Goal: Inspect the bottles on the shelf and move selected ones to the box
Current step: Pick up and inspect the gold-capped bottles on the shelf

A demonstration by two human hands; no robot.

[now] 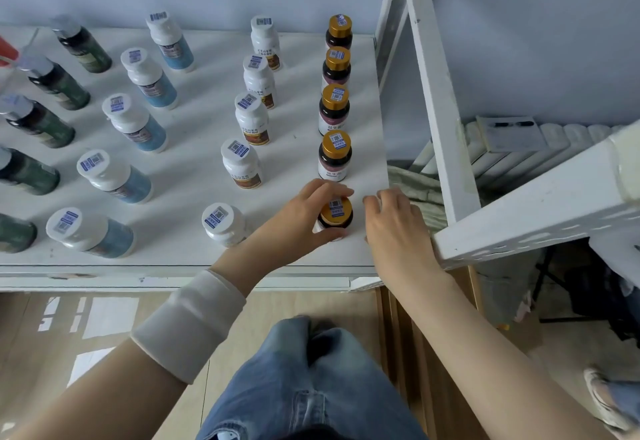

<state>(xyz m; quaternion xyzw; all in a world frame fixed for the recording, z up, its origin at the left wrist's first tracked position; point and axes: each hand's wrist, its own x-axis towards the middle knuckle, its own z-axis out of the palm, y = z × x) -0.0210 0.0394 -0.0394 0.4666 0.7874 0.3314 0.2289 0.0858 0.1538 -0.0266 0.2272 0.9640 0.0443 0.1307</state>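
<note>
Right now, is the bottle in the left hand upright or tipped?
Upright: the bottle stands on the shelf, gold cap on top.

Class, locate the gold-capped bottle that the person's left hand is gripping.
In the head view, the gold-capped bottle stands at the front of the right-hand column on the shelf, between the left hand and right hand.

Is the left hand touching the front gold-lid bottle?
Touching: the head view shows the left hand curled round the gold-lid bottle.
</note>
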